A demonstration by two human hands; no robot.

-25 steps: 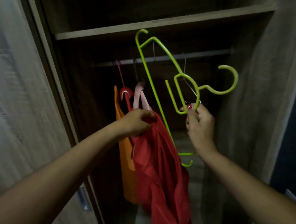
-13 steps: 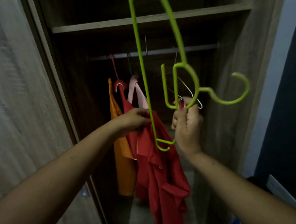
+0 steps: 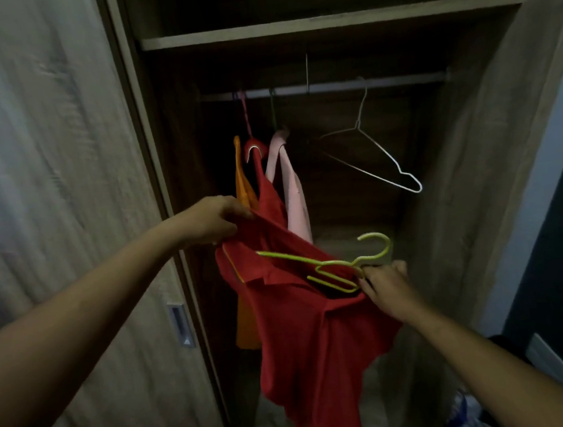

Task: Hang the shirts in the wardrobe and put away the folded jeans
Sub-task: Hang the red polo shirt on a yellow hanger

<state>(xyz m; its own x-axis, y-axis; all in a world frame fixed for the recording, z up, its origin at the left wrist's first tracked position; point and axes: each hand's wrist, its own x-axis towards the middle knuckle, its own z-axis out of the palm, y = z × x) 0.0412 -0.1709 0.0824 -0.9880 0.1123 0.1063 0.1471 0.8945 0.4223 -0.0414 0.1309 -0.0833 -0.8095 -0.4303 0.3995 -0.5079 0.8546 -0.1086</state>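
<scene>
— Where is the red collared shirt (image 3: 320, 340)?

— In front of the open wooden wardrobe (image 3: 474, 160), held up between both hands. The left hand (image 3: 217, 219) pinches its upper edge; the right hand (image 3: 385, 287) grips the lime-green plastic hanger (image 3: 333, 265), which lies nearly flat across the collar.

— And on the metal rail (image 3: 323, 87)?

— An orange garment (image 3: 243, 189), a red one and a pale pink one (image 3: 291, 185) hang at the left; a bare white wire hanger (image 3: 371, 156) hangs tilted to the right, well apart.
</scene>
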